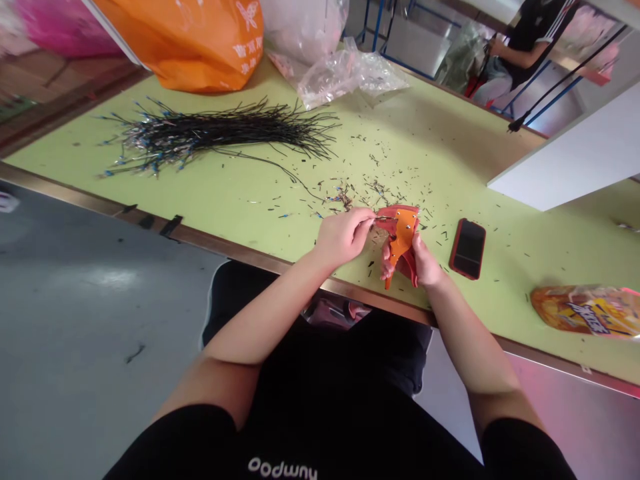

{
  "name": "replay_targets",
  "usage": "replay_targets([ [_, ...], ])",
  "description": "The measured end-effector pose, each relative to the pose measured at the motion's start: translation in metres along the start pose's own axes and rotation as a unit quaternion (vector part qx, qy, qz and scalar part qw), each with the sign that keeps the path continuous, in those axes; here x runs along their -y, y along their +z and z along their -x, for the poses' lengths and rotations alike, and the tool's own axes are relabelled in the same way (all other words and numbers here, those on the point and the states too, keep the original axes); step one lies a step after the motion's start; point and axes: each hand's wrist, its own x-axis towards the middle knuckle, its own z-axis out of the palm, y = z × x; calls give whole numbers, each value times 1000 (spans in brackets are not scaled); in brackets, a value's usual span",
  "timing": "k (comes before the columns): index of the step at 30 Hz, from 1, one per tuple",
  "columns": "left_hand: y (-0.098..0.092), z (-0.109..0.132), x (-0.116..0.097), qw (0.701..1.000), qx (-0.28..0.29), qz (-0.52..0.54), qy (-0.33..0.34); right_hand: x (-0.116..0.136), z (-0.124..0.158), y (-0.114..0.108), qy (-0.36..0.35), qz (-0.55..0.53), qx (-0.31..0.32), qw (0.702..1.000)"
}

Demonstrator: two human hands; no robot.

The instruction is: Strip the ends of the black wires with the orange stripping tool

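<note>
My left hand (344, 237) pinches a thin wire end between finger and thumb and holds it at the jaws of a red and orange hand wire stripper (401, 241). My right hand (424, 261) is closed around the stripper's handles. A loose bundle of thin black wires with blue-tipped ends (215, 133) lies on the green table (440, 160) further from my hands. Many small cut bits of wire insulation (380, 190) are scattered around the stripper. Part of the stripper's grip is hidden by my fingers.
A black phone in a red case (467, 249) lies just right of my right hand. A snack bag (587, 311) sits at the right, with orange (190, 37) and clear plastic bags (347, 77) at the far edge. A seated co-worker (525, 53) is beyond the table.
</note>
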Motion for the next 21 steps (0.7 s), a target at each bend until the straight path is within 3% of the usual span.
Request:
replay_targets([
  [8, 2, 3, 4, 1000, 9, -9, 7, -6, -1, 8, -11, 14, -26, 1000],
  [14, 3, 4, 4, 999, -12, -16, 36, -7, -2, 15, -10, -4, -7, 1000],
  [21, 1, 5, 3, 1000, 14, -5, 10, -12, -2, 20, -9, -18, -35, 999],
])
